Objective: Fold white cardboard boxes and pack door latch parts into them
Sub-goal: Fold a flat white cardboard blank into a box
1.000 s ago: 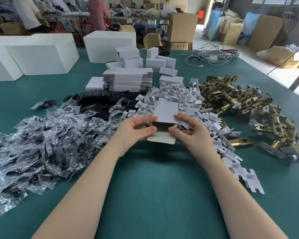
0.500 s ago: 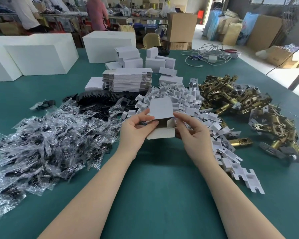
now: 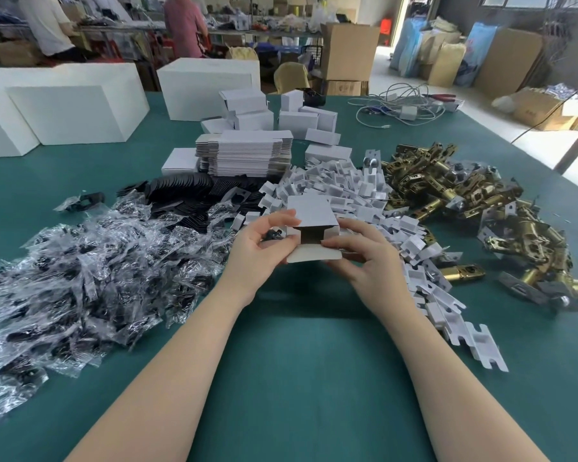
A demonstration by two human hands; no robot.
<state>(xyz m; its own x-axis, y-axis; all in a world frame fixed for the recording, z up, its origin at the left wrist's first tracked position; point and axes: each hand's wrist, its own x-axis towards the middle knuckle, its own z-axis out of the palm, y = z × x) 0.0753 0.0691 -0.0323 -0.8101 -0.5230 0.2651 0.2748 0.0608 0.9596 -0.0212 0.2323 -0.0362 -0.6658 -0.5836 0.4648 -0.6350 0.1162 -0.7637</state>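
A small white cardboard box [image 3: 311, 216] is held up above the green counter [image 3: 291, 361], near its middle, with its open end facing the camera and the dark inside showing. The left hand [image 3: 259, 251] grips its left side, thumb along the edge and fingers curled over the top panel. The right hand [image 3: 364, 261] pinches the right side flap, pressing it inward over the opening. The long bottom flap hangs loose below. This looks like the folding step: side flaps going in before the end is closed. Next, the bottom flap probably needs tucking up, with the box held square.

Behind the box lies a heap of white card inserts [image 3: 341, 191], to the right a pile of brass latch parts [image 3: 454, 195], to the left bagged black parts [image 3: 80, 261], and farther back a stack of flat box blanks [image 3: 244, 153].
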